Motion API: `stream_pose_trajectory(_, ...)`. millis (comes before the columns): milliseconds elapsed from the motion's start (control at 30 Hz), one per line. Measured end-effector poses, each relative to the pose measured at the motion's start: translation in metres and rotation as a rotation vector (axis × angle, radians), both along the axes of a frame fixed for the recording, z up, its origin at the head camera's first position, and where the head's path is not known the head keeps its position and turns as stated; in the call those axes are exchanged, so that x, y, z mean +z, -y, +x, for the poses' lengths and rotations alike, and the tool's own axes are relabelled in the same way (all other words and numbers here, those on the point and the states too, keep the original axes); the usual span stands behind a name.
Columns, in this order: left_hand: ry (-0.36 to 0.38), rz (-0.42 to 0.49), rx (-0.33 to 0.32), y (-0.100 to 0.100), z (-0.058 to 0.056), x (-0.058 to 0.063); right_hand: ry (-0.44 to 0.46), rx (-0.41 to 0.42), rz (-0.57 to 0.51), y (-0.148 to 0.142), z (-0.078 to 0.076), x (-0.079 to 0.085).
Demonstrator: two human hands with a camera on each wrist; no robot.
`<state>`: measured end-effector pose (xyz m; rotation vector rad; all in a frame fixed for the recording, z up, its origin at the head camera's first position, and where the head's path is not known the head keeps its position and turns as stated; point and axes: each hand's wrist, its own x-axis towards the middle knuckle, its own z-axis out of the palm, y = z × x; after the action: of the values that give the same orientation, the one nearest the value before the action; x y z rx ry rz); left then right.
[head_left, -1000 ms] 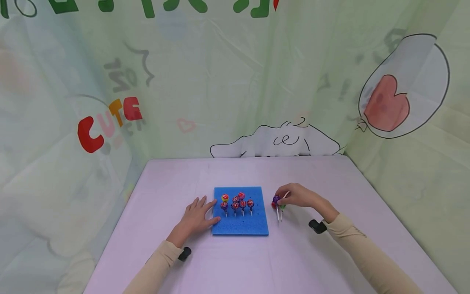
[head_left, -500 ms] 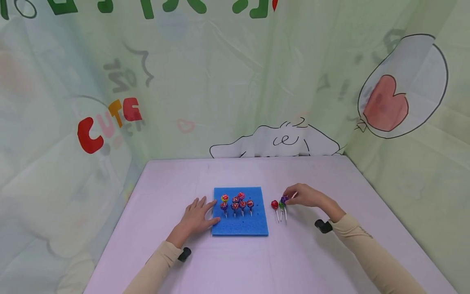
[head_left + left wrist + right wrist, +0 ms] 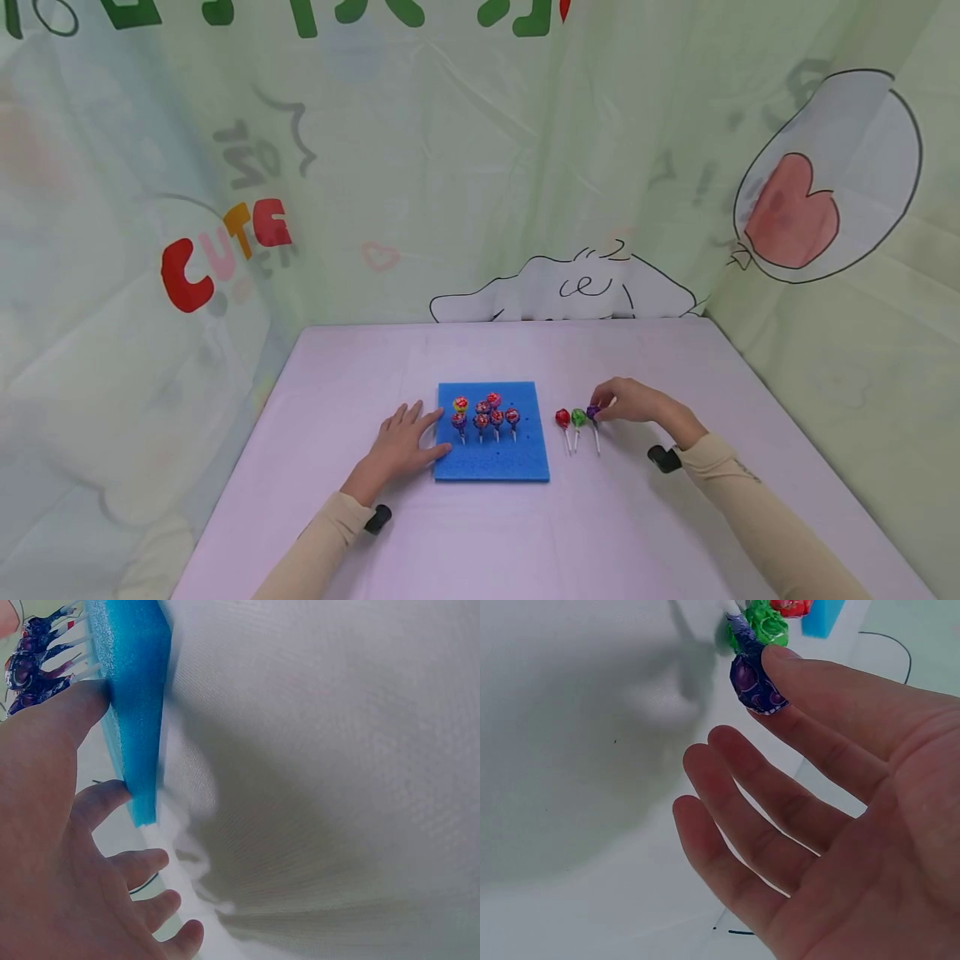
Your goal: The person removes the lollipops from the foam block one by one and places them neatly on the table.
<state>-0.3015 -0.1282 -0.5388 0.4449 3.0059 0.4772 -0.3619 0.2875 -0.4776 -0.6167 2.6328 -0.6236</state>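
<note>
A blue foam board (image 3: 491, 467) lies on the table with several wrapped lollipops (image 3: 482, 422) standing in it, sticks down. My left hand (image 3: 401, 442) rests at the board's left side, fingers spread, thumb and index finger touching its edge (image 3: 139, 727). To the right of the board, my right hand (image 3: 633, 402) pinches the head of a purple lollipop (image 3: 754, 679) between thumb and index finger; the other fingers are extended loosely. Beside it lie a green lollipop (image 3: 578, 417) and a red lollipop (image 3: 562, 418), their sticks toward me.
The table (image 3: 480, 542) has a pale lilac cover. A printed curtain (image 3: 480, 167) hangs behind it and along both sides. Black wrist cameras (image 3: 663, 458) sit under the forearms. Small holes dot the foam around the lollipops.
My right hand has moved right with the purple lollipop, from over the red and green ones to the right of the green one. Both are now uncovered. The left hand stays put.
</note>
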Motion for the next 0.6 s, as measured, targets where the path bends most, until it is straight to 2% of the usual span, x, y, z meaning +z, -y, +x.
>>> stream_pose_trajectory(400, -0.010, -0.011, -0.001, 0.000, -0.003, -0.004, 0.039, -0.060, 0.088, 0.001, -0.012, -0.016)
stream_pose_trajectory(600, -0.010, -0.016, 0.002, 0.000, -0.003, -0.004, 0.060, -0.062, 0.083, 0.005, -0.010, -0.013)
